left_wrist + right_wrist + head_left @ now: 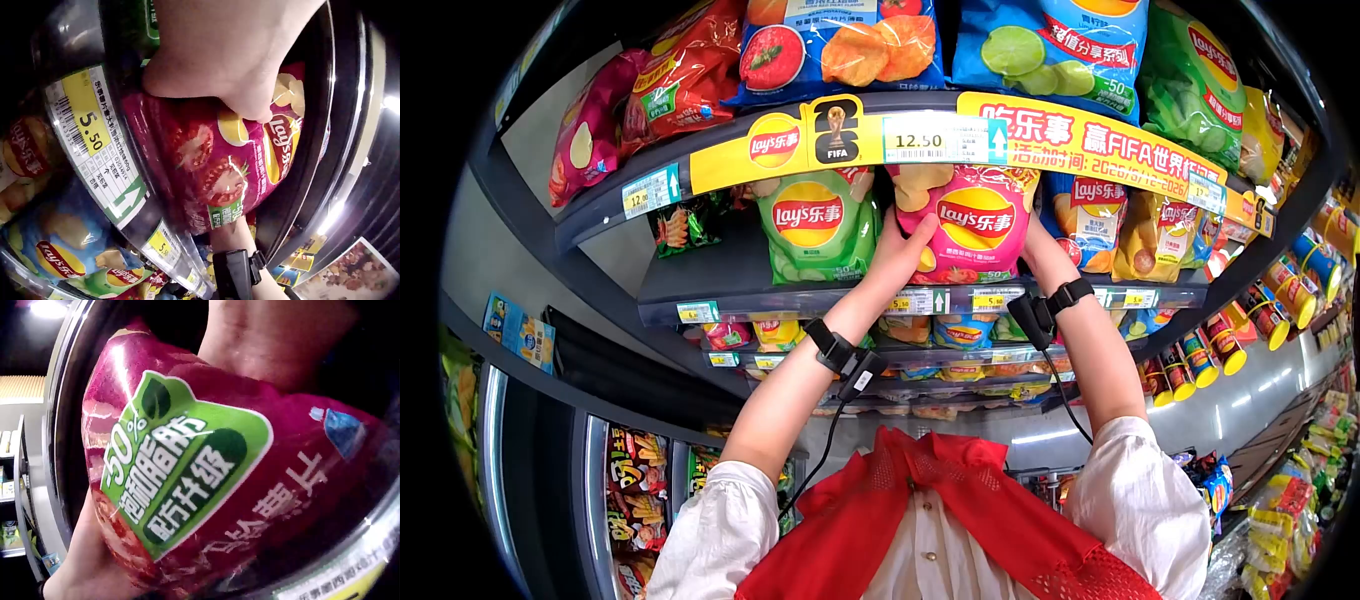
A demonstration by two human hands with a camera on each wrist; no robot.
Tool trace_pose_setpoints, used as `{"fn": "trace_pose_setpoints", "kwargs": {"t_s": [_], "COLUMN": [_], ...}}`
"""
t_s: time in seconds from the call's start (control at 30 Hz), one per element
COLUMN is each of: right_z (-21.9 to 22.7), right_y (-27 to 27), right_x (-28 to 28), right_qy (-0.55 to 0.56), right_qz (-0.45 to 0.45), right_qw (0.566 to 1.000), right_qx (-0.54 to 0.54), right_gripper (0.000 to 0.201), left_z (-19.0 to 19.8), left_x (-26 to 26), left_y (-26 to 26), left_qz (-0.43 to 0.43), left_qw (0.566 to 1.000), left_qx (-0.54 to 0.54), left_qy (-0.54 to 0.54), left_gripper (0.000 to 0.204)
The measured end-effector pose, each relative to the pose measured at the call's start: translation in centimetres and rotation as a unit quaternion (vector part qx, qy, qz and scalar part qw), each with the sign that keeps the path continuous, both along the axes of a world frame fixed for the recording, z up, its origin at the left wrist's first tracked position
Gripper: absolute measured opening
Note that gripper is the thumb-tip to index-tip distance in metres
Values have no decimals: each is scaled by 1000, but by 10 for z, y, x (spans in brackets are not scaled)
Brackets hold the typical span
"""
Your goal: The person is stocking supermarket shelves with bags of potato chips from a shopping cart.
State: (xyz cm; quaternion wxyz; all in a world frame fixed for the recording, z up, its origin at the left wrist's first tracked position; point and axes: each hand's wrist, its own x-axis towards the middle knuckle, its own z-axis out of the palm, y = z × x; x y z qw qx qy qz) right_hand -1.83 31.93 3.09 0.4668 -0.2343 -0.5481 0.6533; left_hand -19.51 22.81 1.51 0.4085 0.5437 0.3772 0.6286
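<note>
A pink Lay's chip bag (978, 222) with tomato pictures stands on the middle shelf, held between both hands. My left hand (900, 255) grips its left edge, thumb across the front. My right hand (1034, 248) holds the right edge, its fingers hidden behind the bag. In the left wrist view the left hand (231, 56) presses its thumb onto the pink bag (212, 169), with the other arm's wrist strap (240, 275) below. The right wrist view shows the bag's green label (187, 475) close up, my right hand (275, 337) above it and the left hand (87, 562) at the lower left.
A green Lay's bag (815, 225) stands left of the pink one, and blue and yellow bags (1125, 230) to the right. The shelf rail (920, 300) carries price tags; a 12.50 tag (930, 138) hangs above. Tube cans (1270, 310) line the right shelves.
</note>
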Motion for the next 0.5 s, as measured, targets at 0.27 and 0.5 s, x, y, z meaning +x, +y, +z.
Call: {"fn": "trace_pose_setpoints", "kwargs": {"t_s": [0.27, 0.5], "right_z": [-2, -16], "right_y": [-7, 5], "right_x": [-1, -2], "right_qy": [9, 15], "right_qz": [-62, -67], "right_qw": [998, 997], "right_qx": [-3, 42], "right_gripper": [31, 30], "left_z": [-1, 2], "left_x": [2, 2], "left_y": [-1, -2], "left_qz": [-5, -18], "left_qw": [1000, 999], "left_qx": [-24, -37], "left_qy": [-7, -4], "left_gripper": [61, 62]}}
